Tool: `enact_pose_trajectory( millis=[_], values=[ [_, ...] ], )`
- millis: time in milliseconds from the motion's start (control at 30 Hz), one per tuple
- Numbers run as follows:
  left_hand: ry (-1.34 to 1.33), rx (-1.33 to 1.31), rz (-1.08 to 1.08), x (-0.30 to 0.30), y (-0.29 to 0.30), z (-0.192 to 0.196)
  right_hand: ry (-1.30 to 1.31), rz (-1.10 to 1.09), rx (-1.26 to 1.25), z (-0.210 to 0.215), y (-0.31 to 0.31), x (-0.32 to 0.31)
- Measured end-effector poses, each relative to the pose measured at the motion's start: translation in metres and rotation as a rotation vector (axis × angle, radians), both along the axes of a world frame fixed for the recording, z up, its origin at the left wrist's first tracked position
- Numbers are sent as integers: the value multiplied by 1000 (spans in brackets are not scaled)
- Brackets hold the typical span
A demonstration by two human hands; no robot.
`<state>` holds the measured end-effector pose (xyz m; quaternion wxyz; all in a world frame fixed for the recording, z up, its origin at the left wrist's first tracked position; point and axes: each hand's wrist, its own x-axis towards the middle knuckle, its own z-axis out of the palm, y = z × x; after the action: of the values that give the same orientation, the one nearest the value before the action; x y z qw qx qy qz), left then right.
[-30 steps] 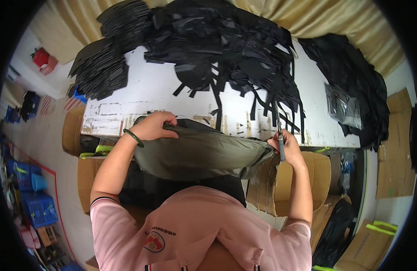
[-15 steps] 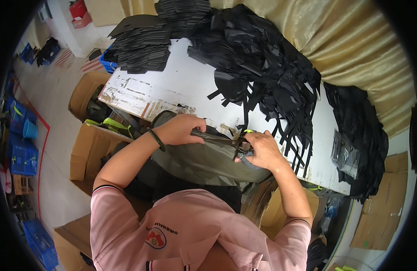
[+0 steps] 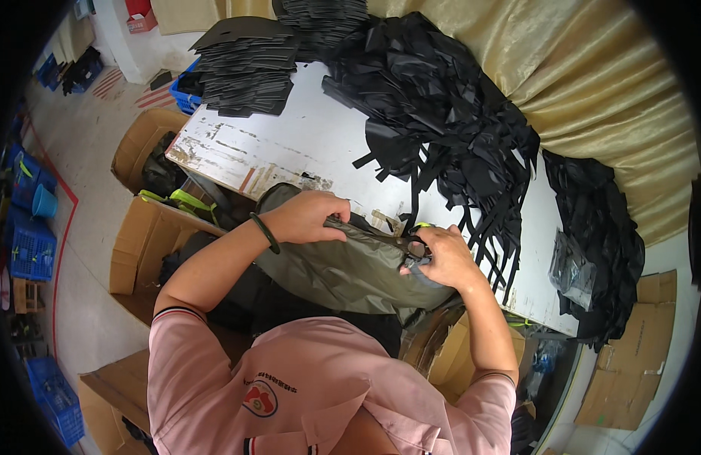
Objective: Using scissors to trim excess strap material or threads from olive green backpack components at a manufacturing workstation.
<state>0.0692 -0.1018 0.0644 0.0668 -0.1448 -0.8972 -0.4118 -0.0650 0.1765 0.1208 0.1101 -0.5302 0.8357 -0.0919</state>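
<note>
In the head view, the left hand (image 3: pixel 311 217), in the middle of the frame, pinches the top edge of a thin, shiny, olive-green cloth (image 3: pixel 328 269) between thumb and fingers. The right hand (image 3: pixel 446 258), just right of the middle, is closed on the handles of a pair of dark metal scissors (image 3: pixel 416 249). The two hands are apart. The scissors lie along the cloth's edge; I cannot tell if the blades are open. The cloth sags at the near side of a long white scuffed desk (image 3: pixel 320 114). A big messy heap of black cloth pieces with straps (image 3: pixel 434 83) lies on the desk, toward the upper right.
</note>
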Motion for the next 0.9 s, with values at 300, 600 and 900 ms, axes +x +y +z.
enact_pose_trajectory(
  millis=[300, 600, 900],
  values=[
    [-5, -1, 1, 1, 2, 2, -55, 43, -12, -1, -14, 2],
    [-46, 102, 37, 3, 2, 4, -18, -9, 122, -12, -10, -3],
    [-123, 77, 51, 6, 4, 11, -59, 54, 30, 1, -24, 1]
  ],
)
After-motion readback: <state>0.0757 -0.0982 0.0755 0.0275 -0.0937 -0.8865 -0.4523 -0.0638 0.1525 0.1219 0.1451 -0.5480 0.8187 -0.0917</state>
